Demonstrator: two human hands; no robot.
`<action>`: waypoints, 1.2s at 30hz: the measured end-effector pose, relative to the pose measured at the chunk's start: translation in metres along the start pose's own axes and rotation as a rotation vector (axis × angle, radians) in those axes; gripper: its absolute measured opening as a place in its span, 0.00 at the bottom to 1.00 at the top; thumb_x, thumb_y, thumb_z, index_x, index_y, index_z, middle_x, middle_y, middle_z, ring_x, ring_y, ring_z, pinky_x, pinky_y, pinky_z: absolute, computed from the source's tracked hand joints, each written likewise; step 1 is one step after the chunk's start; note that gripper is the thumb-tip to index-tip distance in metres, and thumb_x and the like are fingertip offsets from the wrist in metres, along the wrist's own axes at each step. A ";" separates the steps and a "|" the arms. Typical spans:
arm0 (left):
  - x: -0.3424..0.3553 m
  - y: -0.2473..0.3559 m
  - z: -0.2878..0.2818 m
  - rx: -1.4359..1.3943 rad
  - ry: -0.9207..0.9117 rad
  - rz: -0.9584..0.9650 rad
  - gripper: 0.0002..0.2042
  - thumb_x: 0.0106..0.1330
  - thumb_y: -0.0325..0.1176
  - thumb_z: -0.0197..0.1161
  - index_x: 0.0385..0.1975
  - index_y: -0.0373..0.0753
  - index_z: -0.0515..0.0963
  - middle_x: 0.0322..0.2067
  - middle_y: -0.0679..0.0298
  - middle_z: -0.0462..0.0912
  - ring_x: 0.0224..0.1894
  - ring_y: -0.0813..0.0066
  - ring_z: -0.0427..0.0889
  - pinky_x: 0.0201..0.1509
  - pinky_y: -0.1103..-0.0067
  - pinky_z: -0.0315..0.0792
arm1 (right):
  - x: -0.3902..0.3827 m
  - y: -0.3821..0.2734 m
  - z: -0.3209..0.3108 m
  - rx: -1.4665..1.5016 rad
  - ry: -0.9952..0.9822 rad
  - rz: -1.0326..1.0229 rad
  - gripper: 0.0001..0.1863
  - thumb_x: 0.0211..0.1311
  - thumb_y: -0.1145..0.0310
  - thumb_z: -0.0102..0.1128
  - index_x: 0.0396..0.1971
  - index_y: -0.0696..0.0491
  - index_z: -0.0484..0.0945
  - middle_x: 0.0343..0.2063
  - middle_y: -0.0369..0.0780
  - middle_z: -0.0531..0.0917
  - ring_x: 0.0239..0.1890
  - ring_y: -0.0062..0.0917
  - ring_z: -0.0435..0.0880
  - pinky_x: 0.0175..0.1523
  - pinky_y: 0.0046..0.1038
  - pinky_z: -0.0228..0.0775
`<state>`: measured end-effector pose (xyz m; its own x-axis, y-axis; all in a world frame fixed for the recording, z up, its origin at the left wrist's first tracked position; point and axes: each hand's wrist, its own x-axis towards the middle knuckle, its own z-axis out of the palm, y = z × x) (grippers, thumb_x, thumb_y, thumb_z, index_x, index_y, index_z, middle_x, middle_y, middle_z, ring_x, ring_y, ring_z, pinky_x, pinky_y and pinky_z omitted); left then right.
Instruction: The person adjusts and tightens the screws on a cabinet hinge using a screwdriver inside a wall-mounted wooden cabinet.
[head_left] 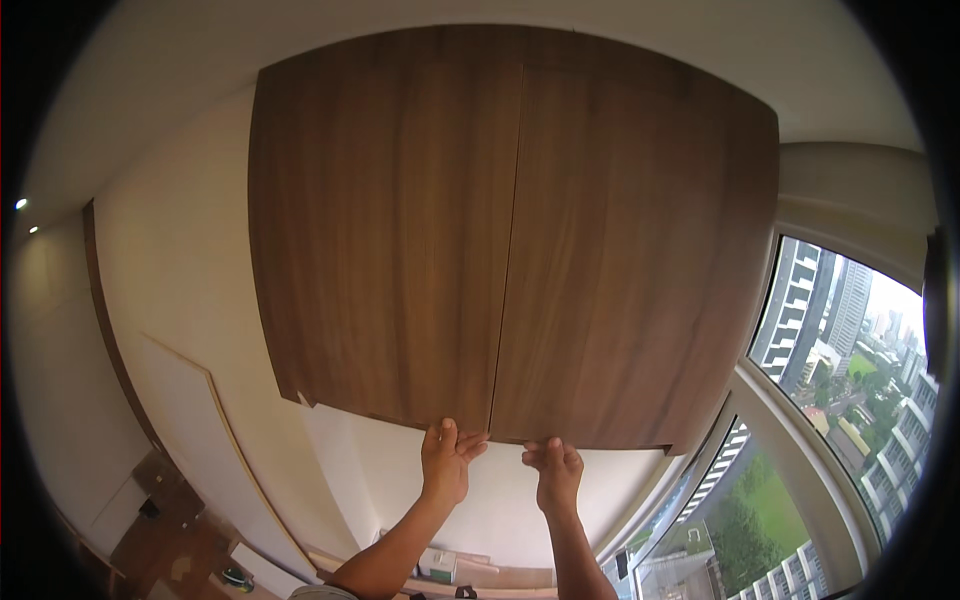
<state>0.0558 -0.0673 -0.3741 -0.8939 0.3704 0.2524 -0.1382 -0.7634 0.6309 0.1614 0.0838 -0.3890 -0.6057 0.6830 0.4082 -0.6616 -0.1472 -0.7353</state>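
A brown wood-grain wall cabinet hangs high in front of me, its two doors closed with a thin seam between them. At the bottom edge of the left cabinet door [380, 230], close to the seam, my left hand [447, 465] is closed on the edge, fingertips against the wood. My right hand [556, 472] is just right of the seam, its fingers curled at the lower edge of the right cabinet door [620, 250]. Part of the fingers of both hands is hidden behind the edge. Both arms reach up from below.
Right of the cabinet is a large window [840, 330] with tall buildings outside. A pale framed panel [205, 430] stands against the left wall. Below my arms lies a ledge with a small box [437, 565] on it. Brown flooring [170, 540] shows at lower left.
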 end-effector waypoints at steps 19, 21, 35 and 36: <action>-0.011 0.040 -0.039 0.588 0.098 0.395 0.13 0.75 0.40 0.62 0.45 0.35 0.81 0.32 0.65 0.85 0.37 0.78 0.83 0.42 0.80 0.75 | 0.015 0.001 0.003 -0.018 -0.025 0.004 0.12 0.77 0.60 0.57 0.37 0.53 0.80 0.35 0.44 0.88 0.31 0.25 0.87 0.38 0.25 0.83; -0.002 0.085 -0.050 0.775 0.292 0.864 0.13 0.74 0.35 0.64 0.49 0.31 0.80 0.42 0.54 0.85 0.45 0.67 0.83 0.51 0.72 0.76 | 0.014 -0.006 0.001 -0.027 -0.062 0.026 0.12 0.77 0.59 0.57 0.38 0.53 0.80 0.35 0.44 0.88 0.32 0.25 0.86 0.38 0.25 0.82; 0.069 0.153 -0.107 1.528 0.354 1.036 0.37 0.76 0.50 0.56 0.74 0.27 0.56 0.74 0.37 0.52 0.77 0.38 0.51 0.77 0.54 0.52 | 0.027 -0.033 -0.048 0.543 0.324 0.242 0.47 0.73 0.29 0.36 0.77 0.53 0.51 0.76 0.47 0.56 0.78 0.46 0.53 0.80 0.54 0.41; 0.069 0.152 -0.107 1.515 0.351 1.048 0.37 0.76 0.50 0.56 0.74 0.28 0.56 0.75 0.38 0.52 0.77 0.40 0.52 0.77 0.54 0.53 | 0.028 -0.042 -0.039 0.543 0.355 0.240 0.47 0.73 0.29 0.36 0.77 0.53 0.51 0.76 0.47 0.56 0.78 0.46 0.53 0.80 0.54 0.41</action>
<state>-0.0724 -0.2145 -0.3392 -0.4168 -0.1377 0.8985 0.7227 0.5493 0.4194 0.1894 0.1372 -0.3673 -0.6431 0.7658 -0.0020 -0.7109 -0.5979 -0.3703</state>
